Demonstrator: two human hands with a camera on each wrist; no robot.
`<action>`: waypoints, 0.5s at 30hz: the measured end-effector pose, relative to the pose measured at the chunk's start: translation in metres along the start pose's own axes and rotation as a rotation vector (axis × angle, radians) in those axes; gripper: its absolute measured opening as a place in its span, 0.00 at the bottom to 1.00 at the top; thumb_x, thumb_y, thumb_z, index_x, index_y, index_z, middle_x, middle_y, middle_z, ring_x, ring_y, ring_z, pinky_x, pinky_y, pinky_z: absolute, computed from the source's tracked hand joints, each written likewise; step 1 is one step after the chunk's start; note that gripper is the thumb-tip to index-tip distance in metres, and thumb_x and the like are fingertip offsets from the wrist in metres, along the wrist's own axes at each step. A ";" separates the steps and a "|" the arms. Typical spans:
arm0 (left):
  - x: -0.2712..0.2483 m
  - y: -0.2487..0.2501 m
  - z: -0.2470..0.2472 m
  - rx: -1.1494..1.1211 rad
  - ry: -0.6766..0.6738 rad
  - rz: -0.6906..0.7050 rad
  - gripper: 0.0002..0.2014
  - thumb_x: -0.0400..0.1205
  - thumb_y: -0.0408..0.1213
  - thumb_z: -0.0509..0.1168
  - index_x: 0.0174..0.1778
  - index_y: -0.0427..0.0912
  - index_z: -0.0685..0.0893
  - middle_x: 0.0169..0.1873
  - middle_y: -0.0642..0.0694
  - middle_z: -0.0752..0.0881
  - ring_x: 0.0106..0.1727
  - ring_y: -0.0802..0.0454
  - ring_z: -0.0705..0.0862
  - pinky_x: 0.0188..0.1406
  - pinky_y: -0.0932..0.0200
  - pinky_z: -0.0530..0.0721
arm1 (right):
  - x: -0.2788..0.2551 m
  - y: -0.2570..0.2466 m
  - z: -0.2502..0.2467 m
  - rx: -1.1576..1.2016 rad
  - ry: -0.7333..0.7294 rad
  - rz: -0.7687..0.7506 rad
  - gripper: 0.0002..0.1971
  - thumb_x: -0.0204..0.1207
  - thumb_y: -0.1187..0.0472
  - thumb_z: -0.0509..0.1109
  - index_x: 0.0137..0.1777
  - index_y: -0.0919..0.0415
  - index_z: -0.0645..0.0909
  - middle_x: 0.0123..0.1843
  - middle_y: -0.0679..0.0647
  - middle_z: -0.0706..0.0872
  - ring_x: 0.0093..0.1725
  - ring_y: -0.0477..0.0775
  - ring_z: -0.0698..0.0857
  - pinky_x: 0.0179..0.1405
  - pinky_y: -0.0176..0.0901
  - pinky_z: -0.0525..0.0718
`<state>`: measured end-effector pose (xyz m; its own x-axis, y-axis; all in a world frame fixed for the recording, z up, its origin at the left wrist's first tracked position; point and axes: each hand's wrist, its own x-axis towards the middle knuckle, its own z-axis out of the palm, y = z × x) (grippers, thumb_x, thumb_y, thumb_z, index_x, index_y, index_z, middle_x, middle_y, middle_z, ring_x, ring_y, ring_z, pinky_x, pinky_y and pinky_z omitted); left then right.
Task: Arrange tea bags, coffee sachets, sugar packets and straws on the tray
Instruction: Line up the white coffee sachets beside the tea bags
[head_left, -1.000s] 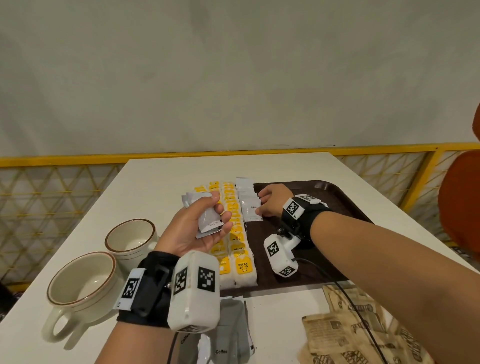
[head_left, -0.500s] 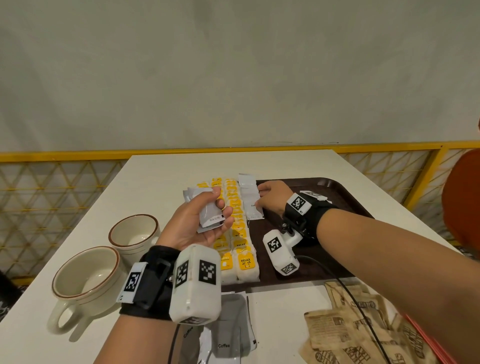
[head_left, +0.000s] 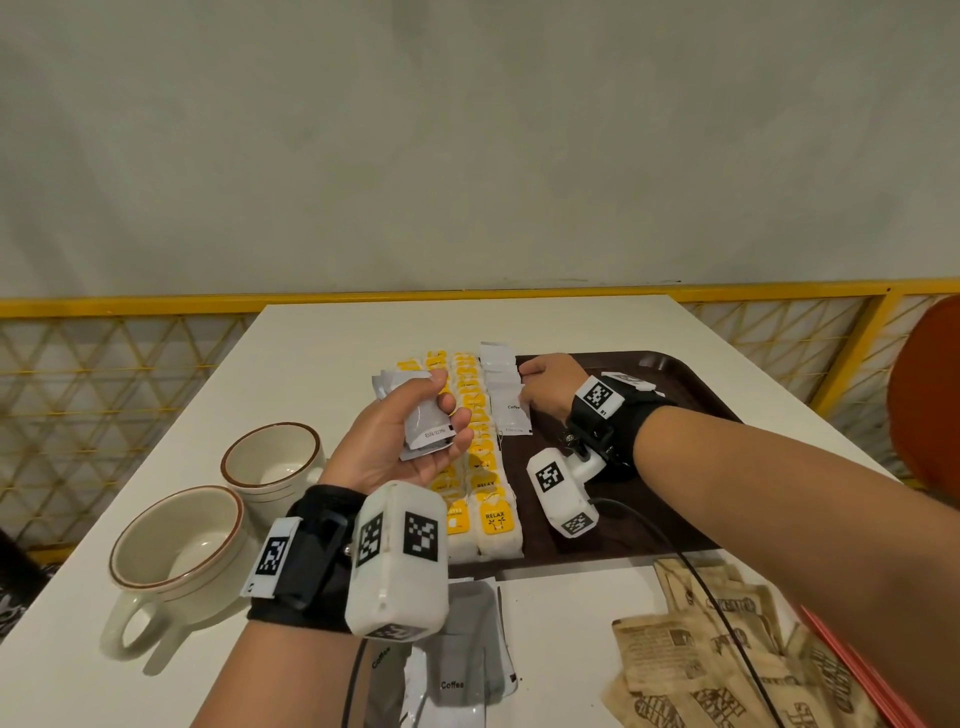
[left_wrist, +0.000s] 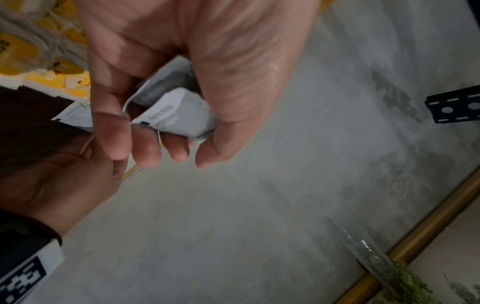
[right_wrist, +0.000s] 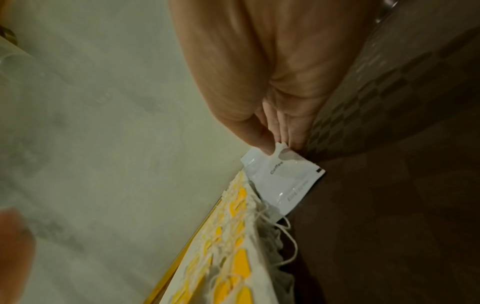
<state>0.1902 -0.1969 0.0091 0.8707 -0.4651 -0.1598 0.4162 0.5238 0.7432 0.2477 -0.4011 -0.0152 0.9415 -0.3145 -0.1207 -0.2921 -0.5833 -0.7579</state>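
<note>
A dark brown tray (head_left: 675, 374) carries rows of yellow-tagged tea bags (head_left: 483, 514) along its left side. Beside them lies a column of white coffee sachets (head_left: 506, 395). My right hand (head_left: 545, 384) sits at that column. In the right wrist view, the right hand (right_wrist: 279, 147) pinches the top edge of the coffee sachet (right_wrist: 283, 179) lying flat on the tray next to the tea bags (right_wrist: 233, 246). My left hand (head_left: 415, 431) hovers over the tea bags, gripping a bundle of white sachets (head_left: 423, 421). The left wrist view shows the left hand (left_wrist: 182, 148) with fingers curled round the bundle (left_wrist: 176, 111).
Two cream cups (head_left: 270, 462) (head_left: 176, 540) stand on the white table at the left. More coffee sachets (head_left: 457, 649) lie at the table's front edge, and brown sugar packets (head_left: 717, 670) at the front right. An orange chair (head_left: 930, 405) stands to the right.
Almost nothing: my right hand stays at the sachet column, shifted slightly, and my left hand keeps hold of the bundle above the tea bags.
</note>
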 end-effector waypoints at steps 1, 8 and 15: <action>0.000 0.000 0.000 0.000 0.003 -0.004 0.02 0.80 0.36 0.66 0.45 0.42 0.81 0.28 0.46 0.80 0.28 0.52 0.84 0.26 0.61 0.85 | 0.000 0.000 0.000 -0.005 -0.004 -0.002 0.21 0.68 0.79 0.69 0.63 0.78 0.79 0.62 0.69 0.84 0.61 0.68 0.84 0.63 0.61 0.82; 0.001 0.000 -0.002 0.001 0.002 -0.017 0.02 0.80 0.36 0.66 0.46 0.42 0.81 0.28 0.46 0.80 0.28 0.52 0.84 0.25 0.61 0.85 | 0.002 0.003 0.001 0.025 0.016 0.008 0.18 0.70 0.80 0.66 0.62 0.77 0.81 0.59 0.69 0.86 0.60 0.68 0.84 0.64 0.60 0.82; 0.003 0.000 -0.003 0.008 0.000 -0.029 0.03 0.80 0.37 0.67 0.44 0.42 0.80 0.29 0.46 0.80 0.29 0.52 0.84 0.27 0.60 0.85 | 0.011 0.002 0.004 -0.007 -0.002 -0.021 0.26 0.72 0.75 0.66 0.72 0.66 0.77 0.71 0.61 0.81 0.68 0.62 0.80 0.69 0.53 0.80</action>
<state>0.1936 -0.1961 0.0061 0.8580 -0.4805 -0.1815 0.4395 0.5040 0.7435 0.2581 -0.4027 -0.0208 0.9476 -0.3013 -0.1062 -0.2739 -0.5949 -0.7557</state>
